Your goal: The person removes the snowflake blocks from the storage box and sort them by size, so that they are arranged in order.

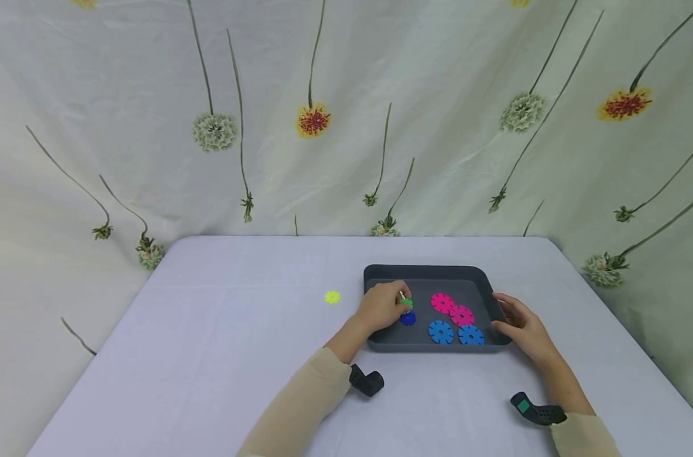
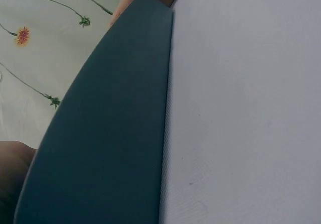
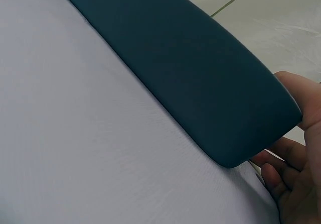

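A dark grey tray (image 1: 426, 273) lies on the table. My left hand (image 1: 381, 308) reaches over its left part and pinches a small green notched disc (image 1: 406, 305) between thumb and fingers. Partly under that disc, in the head view, shows a dark blue notched disc (image 1: 407, 319) on the tray floor. My right hand (image 1: 526, 330) grips the tray's right end, with the thumb at the rim and the fingers around the outside wall. The right wrist view shows that hand (image 3: 296, 179) at the tray's corner. Only the tray's outer wall (image 2: 105, 113) fills the left wrist view.
Two pink notched discs (image 1: 442, 303) overlap near the tray's middle, and two larger light blue ones (image 1: 440, 332) lie along its near side. A yellow notched disc (image 1: 332, 297) is on the white tablecloth (image 1: 238, 317), left of the tray. A flowered curtain (image 1: 449, 127) hangs behind.
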Motion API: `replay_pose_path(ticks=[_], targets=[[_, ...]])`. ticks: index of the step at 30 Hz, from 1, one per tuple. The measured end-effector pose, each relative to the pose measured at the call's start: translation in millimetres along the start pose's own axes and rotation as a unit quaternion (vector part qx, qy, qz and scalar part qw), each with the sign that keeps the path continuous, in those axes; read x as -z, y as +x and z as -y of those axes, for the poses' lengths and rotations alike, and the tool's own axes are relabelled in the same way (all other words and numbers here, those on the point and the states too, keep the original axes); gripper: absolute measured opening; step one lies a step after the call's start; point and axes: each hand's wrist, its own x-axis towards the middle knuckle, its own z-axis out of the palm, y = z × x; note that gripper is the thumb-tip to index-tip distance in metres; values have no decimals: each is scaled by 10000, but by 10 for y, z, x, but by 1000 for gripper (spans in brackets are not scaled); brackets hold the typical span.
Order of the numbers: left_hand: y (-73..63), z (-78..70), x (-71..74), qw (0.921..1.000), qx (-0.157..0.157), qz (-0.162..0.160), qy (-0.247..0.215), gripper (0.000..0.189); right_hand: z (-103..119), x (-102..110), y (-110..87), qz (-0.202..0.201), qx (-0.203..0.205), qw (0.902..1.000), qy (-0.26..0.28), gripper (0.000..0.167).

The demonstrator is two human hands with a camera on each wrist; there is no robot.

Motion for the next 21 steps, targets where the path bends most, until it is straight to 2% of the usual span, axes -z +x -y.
replay_pose_path(ticks=[4,11,21], targets=[[-20,21,37,9995,-40,-100,-313,12,-2,-5,-1,2,23,10000,-19,58],[-42,68,106,9981,10,-158,-597,12,-5,-4,2,-2,-7,10000,-56,58],[-111,120,238,9970,-17,-379,-673,12,18,-1,-9,-53,64,10000,-2,57]])
